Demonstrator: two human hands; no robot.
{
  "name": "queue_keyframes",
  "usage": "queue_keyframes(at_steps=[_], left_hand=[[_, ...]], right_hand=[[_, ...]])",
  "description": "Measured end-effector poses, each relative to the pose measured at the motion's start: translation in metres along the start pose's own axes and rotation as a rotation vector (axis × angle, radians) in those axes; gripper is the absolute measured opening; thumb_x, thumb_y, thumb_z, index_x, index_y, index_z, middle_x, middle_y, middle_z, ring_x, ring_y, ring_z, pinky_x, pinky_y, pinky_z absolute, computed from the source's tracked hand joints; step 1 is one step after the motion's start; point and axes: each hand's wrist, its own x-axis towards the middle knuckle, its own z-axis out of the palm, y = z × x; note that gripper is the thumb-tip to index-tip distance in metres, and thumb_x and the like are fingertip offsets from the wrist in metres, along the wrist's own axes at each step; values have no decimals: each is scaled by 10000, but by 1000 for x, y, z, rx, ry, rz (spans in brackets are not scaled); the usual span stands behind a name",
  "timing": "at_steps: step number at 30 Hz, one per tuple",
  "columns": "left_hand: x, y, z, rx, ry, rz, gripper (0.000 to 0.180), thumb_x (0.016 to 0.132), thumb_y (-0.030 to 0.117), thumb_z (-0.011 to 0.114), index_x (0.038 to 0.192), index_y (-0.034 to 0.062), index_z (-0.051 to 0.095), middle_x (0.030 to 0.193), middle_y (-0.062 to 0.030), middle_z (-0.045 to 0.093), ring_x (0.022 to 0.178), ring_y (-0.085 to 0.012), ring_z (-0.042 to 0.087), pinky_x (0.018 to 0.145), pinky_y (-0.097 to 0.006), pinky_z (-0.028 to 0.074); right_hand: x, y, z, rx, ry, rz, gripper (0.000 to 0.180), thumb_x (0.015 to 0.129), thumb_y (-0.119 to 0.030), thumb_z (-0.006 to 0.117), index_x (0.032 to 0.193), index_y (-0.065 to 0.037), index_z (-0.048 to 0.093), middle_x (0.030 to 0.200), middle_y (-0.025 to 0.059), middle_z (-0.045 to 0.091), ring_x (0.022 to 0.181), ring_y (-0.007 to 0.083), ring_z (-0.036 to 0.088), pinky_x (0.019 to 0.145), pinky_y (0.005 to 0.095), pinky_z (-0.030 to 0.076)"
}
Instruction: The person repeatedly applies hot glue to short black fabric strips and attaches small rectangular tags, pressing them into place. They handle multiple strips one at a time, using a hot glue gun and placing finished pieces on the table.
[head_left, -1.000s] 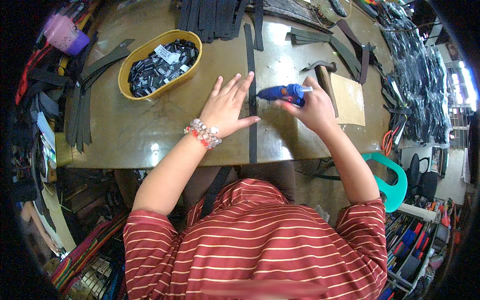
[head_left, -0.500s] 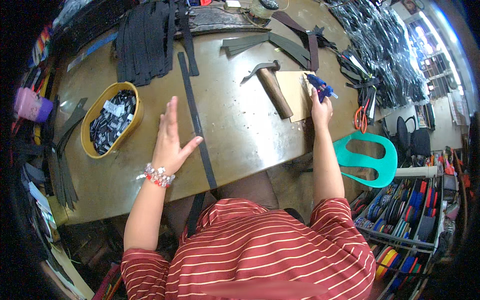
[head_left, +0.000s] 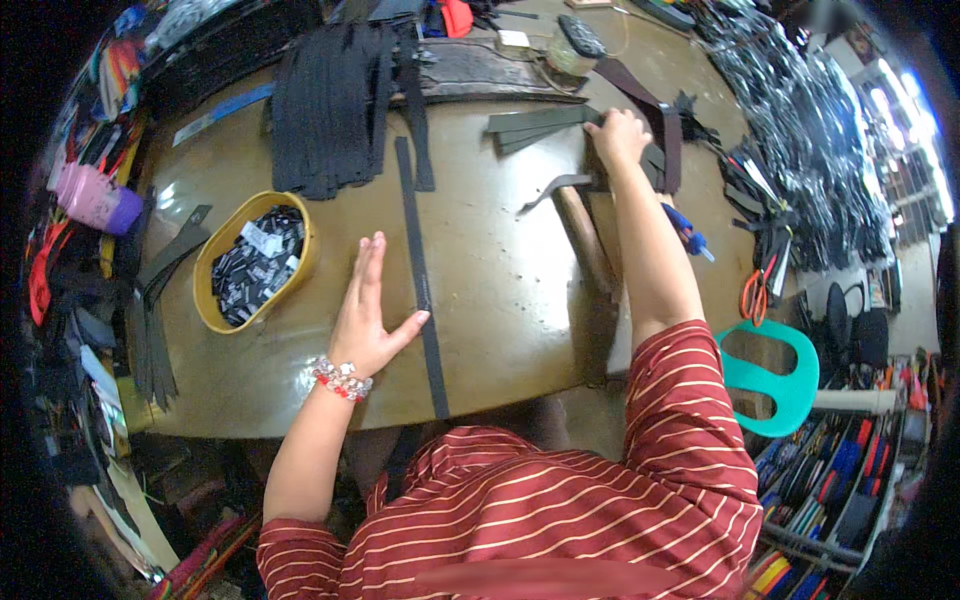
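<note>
My left hand (head_left: 372,318) lies flat on the table, fingers stretched out, its thumb at the edge of a long dark strap (head_left: 415,240). At the far right my right hand (head_left: 620,138) has its fingers bent onto a bundle of grey-green straps (head_left: 535,125); its fingertips are partly hidden. A blue glue gun (head_left: 692,236) lies beside my right forearm, which partly covers it. Left of that forearm is a hammer (head_left: 585,240) with a wooden handle.
A yellow tub (head_left: 204,290) of small black pieces stands at left. Black straps (head_left: 330,110) lie at the back, with a brown strap (head_left: 672,150) to their right. Orange-handled scissors (head_left: 755,298) are near the right edge, above a teal stool (head_left: 808,385).
My right hand has let go of the glue gun and moved forward to the grey-green straps. My left hand stays open beside the dark strap. The view has shifted.
</note>
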Motion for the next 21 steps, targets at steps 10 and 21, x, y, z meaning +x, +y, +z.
queue_keyframes(at_steps=[10, 21], left_hand=[[13, 50, -21, 190, 364, 190, 544, 931, 119, 509, 1444, 35, 347, 1498, -156, 328, 1417, -335, 238, 1145, -494, 171], [-10, 19, 0, 39, 249, -198, 143, 867, 160, 648, 881, 24, 690, 805, -125, 635, 731, -286, 628, 650, -360, 493]], right_hand=[[-181, -82, -186, 635, 173, -949, 118, 836, -114, 636, 908, -20, 637, 849, 155, 644, 775, 334, 625, 685, 377, 499], [-273, -109, -75, 994, -251, -397, 159, 832, -102, 663, 971, -24, 661, 889, 167, 621, 838, 348, 629, 734, 394, 498]])
